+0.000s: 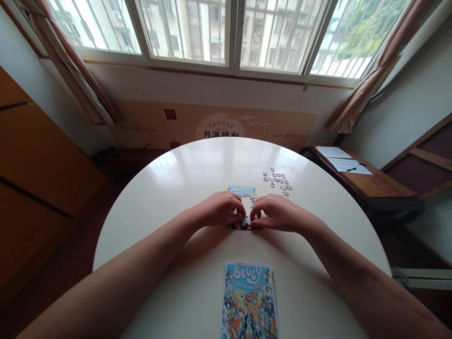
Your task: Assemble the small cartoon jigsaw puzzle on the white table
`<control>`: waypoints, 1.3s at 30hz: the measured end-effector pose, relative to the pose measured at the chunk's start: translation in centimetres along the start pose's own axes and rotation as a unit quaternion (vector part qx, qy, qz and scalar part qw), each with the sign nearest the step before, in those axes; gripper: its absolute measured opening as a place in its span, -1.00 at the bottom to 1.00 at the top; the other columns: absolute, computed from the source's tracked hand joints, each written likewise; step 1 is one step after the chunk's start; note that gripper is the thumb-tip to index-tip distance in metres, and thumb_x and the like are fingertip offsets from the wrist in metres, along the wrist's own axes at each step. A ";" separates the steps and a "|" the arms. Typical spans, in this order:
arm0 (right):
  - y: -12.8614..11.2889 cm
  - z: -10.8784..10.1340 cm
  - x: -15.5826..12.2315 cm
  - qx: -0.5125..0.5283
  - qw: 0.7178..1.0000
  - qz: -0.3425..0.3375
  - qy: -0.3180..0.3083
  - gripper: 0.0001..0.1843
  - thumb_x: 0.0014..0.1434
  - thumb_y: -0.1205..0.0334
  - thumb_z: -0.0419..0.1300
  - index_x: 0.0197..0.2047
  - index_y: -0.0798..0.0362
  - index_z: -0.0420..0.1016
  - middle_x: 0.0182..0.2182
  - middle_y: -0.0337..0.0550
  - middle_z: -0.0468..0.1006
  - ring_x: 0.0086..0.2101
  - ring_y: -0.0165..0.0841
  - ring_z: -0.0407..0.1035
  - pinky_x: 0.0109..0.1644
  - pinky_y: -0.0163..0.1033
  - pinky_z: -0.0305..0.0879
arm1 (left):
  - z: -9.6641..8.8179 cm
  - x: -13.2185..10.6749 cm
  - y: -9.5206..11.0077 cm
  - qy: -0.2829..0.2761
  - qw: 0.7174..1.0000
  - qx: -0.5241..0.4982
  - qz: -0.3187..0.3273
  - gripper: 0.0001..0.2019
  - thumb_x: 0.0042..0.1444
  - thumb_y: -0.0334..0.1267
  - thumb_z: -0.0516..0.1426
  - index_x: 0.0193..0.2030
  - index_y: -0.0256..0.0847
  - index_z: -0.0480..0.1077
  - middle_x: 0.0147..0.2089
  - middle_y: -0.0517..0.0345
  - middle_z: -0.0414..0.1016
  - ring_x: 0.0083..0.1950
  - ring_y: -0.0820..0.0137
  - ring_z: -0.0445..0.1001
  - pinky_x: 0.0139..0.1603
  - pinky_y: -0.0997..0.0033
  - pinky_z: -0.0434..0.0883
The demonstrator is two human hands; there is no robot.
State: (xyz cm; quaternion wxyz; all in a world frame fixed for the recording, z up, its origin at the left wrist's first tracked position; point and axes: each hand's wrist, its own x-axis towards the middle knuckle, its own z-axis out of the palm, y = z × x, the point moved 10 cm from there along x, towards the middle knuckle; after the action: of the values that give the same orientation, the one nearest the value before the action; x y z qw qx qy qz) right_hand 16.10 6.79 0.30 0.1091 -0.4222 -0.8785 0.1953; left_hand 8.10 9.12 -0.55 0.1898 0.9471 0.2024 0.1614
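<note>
A partly assembled jigsaw puzzle (241,189) lies on the white round table, its blue "BLUEY" strip at the far edge. White tabletop shows through a gap in its middle. My left hand (226,210) rests over its left side, thumb and fingers pinched on pieces close to the near edge. From the other side, my right hand (273,213) pinches at the same near part, its fingertips almost meeting the left ones. Both hands cover much of the puzzle, and which exact pieces they grip is partly hidden. Nearer to me lies a colourful reference picture (249,301) titled "BLUEY".
Several loose jigsaw pieces (277,180) are scattered beyond my right hand. The round table (148,202) stands below a barred window (190,33). At the right, a wooden side table (374,181) holds papers (348,165) and a dark pen-like object.
</note>
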 end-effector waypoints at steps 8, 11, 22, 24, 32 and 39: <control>0.5 0.4 0.2 -0.014 1.000 0.025 0.004 -0.94 0.08 0.25 0.33 -0.36 -0.08 0.67 -0.45 -0.25 0.61 -0.36 -0.35 0.42 -0.28 -0.24 0.17 | 0.1 0.1 -0.1 0.000 1.000 -0.008 -0.003 -0.82 0.03 -0.40 0.25 -0.27 -0.05 0.65 -0.31 0.22 0.56 -0.34 0.47 0.48 -0.28 0.48 0.35; 0.8 0.3 0.2 -0.018 0.999 0.045 0.012 -0.94 0.09 0.24 0.33 -0.37 -0.07 0.66 -0.43 -0.24 0.62 -0.37 -0.35 0.42 -0.30 -0.24 0.16 | 0.1 0.1 -0.1 0.002 1.000 -0.005 -0.003 -0.82 0.04 -0.40 0.25 -0.28 -0.04 0.65 -0.30 0.22 0.57 -0.33 0.46 0.49 -0.28 0.48 0.35; 1.2 -0.4 0.1 -0.015 0.998 0.052 0.041 -0.91 0.15 0.23 0.29 -0.38 -0.04 0.62 -0.41 -0.27 0.60 -0.39 -0.40 0.38 -0.32 -0.25 0.14 | 0.1 0.0 0.1 -0.004 1.000 0.005 -0.002 -0.83 0.06 -0.39 0.25 -0.27 -0.05 0.64 -0.29 0.22 0.58 -0.30 0.44 0.50 -0.26 0.45 0.35; 1.5 -0.7 0.0 -0.016 0.997 0.052 0.048 -0.90 0.17 0.22 0.28 -0.38 -0.04 0.62 -0.42 -0.27 0.59 -0.40 -0.40 0.38 -0.32 -0.25 0.15 | 0.1 0.0 0.3 -0.007 1.000 0.010 -0.007 -0.85 0.08 -0.37 0.24 -0.27 -0.06 0.64 -0.29 0.21 0.58 -0.29 0.43 0.51 -0.24 0.44 0.35; 2.5 0.0 -0.1 -0.029 0.995 0.087 0.027 -0.90 0.14 0.18 0.32 -0.39 -0.03 0.58 -0.45 -0.28 0.57 -0.42 -0.41 0.35 -0.37 -0.26 0.10 | 0.2 0.4 0.3 0.019 0.998 0.035 -0.042 -0.91 0.13 -0.23 0.26 -0.35 -0.14 0.60 -0.31 0.17 0.57 -0.32 0.42 0.47 -0.27 0.41 0.33; 2.9 0.3 -0.1 -0.025 0.994 0.108 0.006 -0.89 0.14 0.16 0.31 -0.39 -0.02 0.56 -0.45 -0.27 0.57 -0.42 -0.40 0.35 -0.38 -0.27 0.08 | 0.3 0.5 0.1 0.020 0.997 0.044 -0.065 -0.93 0.10 -0.24 0.27 -0.37 -0.12 0.59 -0.32 0.21 0.56 -0.29 0.41 0.47 -0.30 0.42 0.32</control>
State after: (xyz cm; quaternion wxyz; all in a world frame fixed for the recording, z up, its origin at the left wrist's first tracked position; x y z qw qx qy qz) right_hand 18.12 8.25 -1.21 0.0815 -0.5183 -0.8318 0.1811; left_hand 8.70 9.13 -0.64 0.1540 0.9359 0.2744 0.1583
